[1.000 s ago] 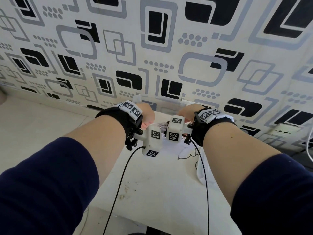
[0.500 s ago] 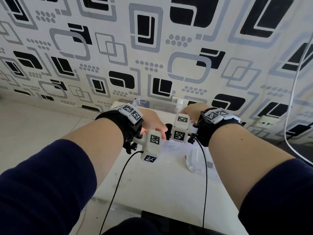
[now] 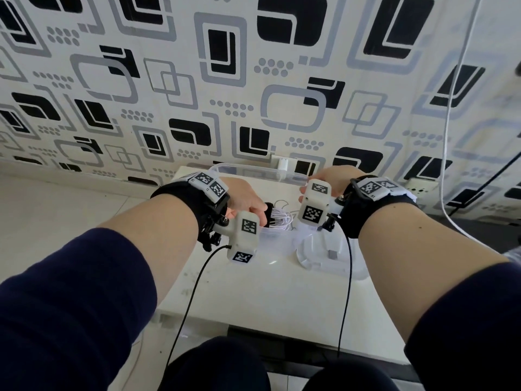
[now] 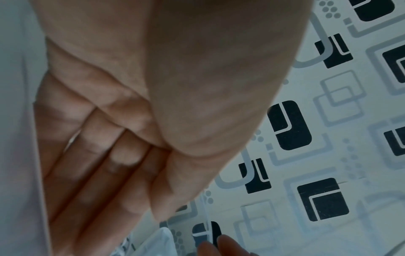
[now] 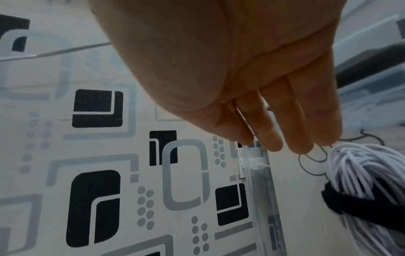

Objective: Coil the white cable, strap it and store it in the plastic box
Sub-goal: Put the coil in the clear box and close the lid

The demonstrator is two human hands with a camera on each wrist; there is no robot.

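Observation:
The white cable [image 3: 279,218] is coiled and bound by a black strap [image 3: 269,208], and it lies inside the clear plastic box [image 3: 248,168] on the white table. My left hand [image 3: 260,217] hovers just left of the strap. In the left wrist view its fingers [image 4: 98,173] lie straight together and hold nothing. My right hand [image 3: 313,184] is at the box's far right rim. The right wrist view shows the rim [image 5: 260,181] running between thumb and forefinger of that hand [image 5: 258,138], with the coil [image 5: 361,173] and strap [image 5: 355,202] beside it.
The box's clear lid [image 3: 324,249] lies on the table [image 3: 253,292] in front of my right hand. The patterned wall stands right behind the box, with a white plug [image 3: 282,165] in it. Another white cord [image 3: 451,108] hangs at the right by a socket [image 3: 420,187].
My hands have moved apart. The strapped coil, hidden under them before, now shows between them in the box. The right hand has shifted to the box's far rim.

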